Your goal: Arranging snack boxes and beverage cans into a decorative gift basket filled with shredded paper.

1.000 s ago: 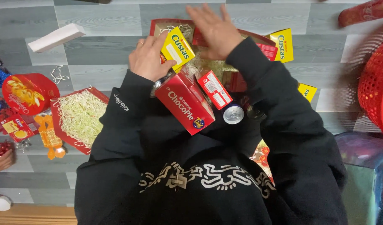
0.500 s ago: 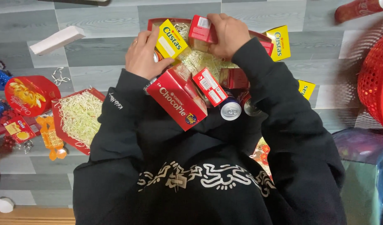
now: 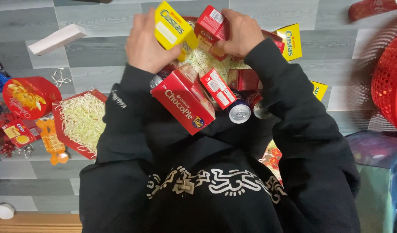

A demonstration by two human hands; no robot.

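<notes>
My left hand [image 3: 144,43] grips a yellow snack box [image 3: 172,26], lifted above a red tray of pale shredded paper [image 3: 207,62]. My right hand [image 3: 241,30] holds a small red box [image 3: 212,25] beside it. Below my hands, a large red snack box [image 3: 183,103], a smaller red box [image 3: 218,88] and two drink cans [image 3: 240,113] rest against my black sleeves and lap.
A second red tray of shredded paper [image 3: 79,121] lies at left, with a round red tin lid [image 3: 30,97] and small packets [image 3: 19,131] beside it. A white block [image 3: 58,39] lies far left, yellow boxes [image 3: 290,41] at right, and a red mesh basket [image 3: 390,82] at the right edge.
Both hands have risen away from the tray: the left lifted the yellow box higher, and the right picked up the small red box and raised it beside the yellow one.
</notes>
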